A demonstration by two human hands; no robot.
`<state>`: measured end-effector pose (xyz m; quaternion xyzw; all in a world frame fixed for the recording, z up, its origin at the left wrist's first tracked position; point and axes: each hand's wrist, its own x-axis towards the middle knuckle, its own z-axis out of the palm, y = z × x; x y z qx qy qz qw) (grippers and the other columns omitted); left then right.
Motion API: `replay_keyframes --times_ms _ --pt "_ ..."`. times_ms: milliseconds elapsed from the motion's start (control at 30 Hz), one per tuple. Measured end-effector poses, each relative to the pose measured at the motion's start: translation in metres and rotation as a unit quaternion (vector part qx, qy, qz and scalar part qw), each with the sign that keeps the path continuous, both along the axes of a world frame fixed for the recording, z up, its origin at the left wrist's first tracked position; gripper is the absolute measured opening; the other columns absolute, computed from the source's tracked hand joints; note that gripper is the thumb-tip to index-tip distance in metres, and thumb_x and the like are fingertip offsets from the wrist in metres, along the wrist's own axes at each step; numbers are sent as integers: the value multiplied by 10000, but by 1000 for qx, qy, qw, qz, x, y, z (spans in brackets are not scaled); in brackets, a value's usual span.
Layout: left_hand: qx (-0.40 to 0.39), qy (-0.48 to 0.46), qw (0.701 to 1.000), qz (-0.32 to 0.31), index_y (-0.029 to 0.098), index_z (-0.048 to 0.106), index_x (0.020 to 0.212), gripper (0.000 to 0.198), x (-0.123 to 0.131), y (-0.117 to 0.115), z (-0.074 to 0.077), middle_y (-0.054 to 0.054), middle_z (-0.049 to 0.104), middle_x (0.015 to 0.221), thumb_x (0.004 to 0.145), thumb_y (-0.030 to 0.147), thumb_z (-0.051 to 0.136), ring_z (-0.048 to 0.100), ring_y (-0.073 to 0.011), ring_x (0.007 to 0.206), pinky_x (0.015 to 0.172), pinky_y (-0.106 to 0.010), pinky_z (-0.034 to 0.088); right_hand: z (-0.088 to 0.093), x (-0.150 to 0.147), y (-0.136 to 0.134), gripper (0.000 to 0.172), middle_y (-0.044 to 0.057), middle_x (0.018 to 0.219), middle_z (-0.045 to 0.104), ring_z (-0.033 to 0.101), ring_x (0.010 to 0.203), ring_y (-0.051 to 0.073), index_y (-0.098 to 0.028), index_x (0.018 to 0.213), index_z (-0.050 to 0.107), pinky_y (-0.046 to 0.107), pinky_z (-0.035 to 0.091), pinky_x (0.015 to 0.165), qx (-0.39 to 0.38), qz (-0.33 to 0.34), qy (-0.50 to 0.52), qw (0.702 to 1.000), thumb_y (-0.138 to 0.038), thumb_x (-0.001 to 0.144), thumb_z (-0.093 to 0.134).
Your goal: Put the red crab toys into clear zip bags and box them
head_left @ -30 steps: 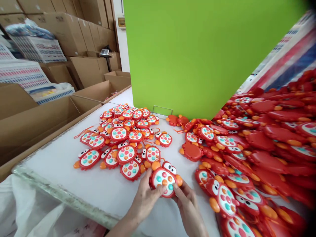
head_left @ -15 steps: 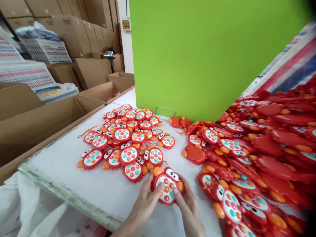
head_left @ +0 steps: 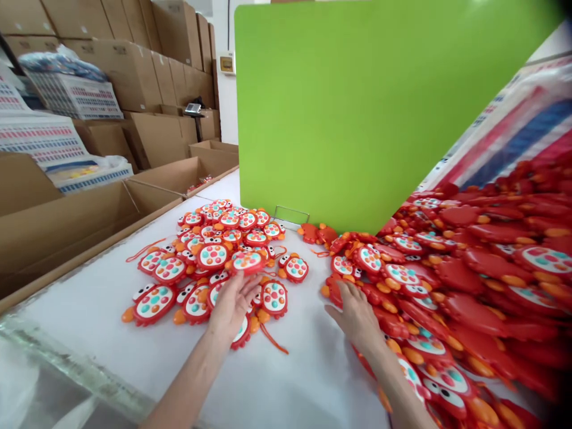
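Observation:
My left hand point(head_left: 232, 304) hovers over the left pile of red crab-shaped toys point(head_left: 213, 256), fingers stretched out and empty. One crab toy point(head_left: 247, 261) with coloured buttons lies tilted and blurred just beyond its fingertips, on top of that pile. My right hand point(head_left: 355, 314) reaches into the edge of the big right-hand heap of crab toys point(head_left: 447, 280). Its fingers lie spread on a face-down red toy point(head_left: 334, 286), without a clear grip. An orange cord point(head_left: 272, 338) trails on the white table point(head_left: 286, 381) between my hands.
A green divider panel point(head_left: 357, 113) stands behind the piles, with a wire clip point(head_left: 292, 211) at its foot. Open cardboard boxes point(head_left: 80, 220) line the table's left edge. Stacked cartons point(head_left: 134, 65) and white baskets point(head_left: 75, 92) fill the back left.
Both hands held one crab toy near the table's front. Now the left hand has let it go onto the left pile, and the right hand has moved to the right heap.

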<state>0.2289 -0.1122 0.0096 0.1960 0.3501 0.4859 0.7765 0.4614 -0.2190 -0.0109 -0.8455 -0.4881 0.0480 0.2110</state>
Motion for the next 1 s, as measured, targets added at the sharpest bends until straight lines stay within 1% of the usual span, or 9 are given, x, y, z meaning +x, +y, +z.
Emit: replay_keyframes --times_ms 100,167,267,400,533,633,733,800,1000 --pt "-23 -7 1000 -8 136 592 880 122 -4 11 4 -131 700 987 904 151 474 684 -203 923 812 -310 547 -3 22 13 577 216 1325 493 366 1252 450 -146 1176 570 654 251 959 -7 -14 8 1000 -42 609 599" --pt "-35 -6 999 -20 122 597 883 125 -6 7 3 -145 707 951 890 114 472 696 -205 877 779 -311 553 -8 25 18 553 221 1361 465 337 1280 436 -149 1170 574 653 216 976 10 -14 23 1000 -28 630 566" --pt "-45 1 998 -45 103 616 902 118 -6 -8 -3 -143 719 855 838 73 521 705 -209 781 697 -303 556 -9 25 23 414 196 1337 504 362 1276 391 -169 1125 595 588 249 991 59 -20 76 995 -101 719 546" --pt "-34 19 991 -130 112 647 859 145 3 -34 -15 -108 724 742 726 153 689 697 -214 708 618 -280 527 10 24 27 310 138 1004 675 559 1054 354 -183 1027 616 497 419 869 147 -65 205 965 -354 770 585" --pt "-10 33 980 -195 123 659 852 322 19 -58 -27 -113 723 780 657 351 777 690 -229 733 594 -282 503 23 -3 12 446 92 914 697 655 836 276 -187 948 605 390 536 671 231 -83 381 891 -587 769 522" --pt "12 19 978 -206 136 648 938 383 28 -72 -34 -121 717 902 696 416 750 685 -232 799 638 -297 508 14 -47 -8 452 98 987 701 668 876 260 -180 941 611 387 555 700 261 -81 495 825 -589 757 553" --pt "13 12 981 -195 157 634 976 375 30 -77 -37 -107 708 968 721 412 737 678 -227 814 652 -314 520 0 -83 -24 363 67 987 709 657 910 237 -189 889 665 382 543 781 301 -110 632 706 -456 656 744" --pt "8 26 981 -191 164 632 989 371 26 -77 -38 -99 707 969 726 406 735 673 -229 825 642 -317 527 -6 -92 -30 325 54 982 712 649 911 229 -196 863 695 369 540 781 312 -128 678 654 -410 634 783" --pt "61 102 969 -215 166 634 1057 401 11 -78 -43 -111 676 1057 770 444 675 653 -255 902 644 -324 542 -7 -81 -29 291 52 882 731 672 767 228 -206 889 701 325 534 640 244 -70 670 697 -383 668 767"
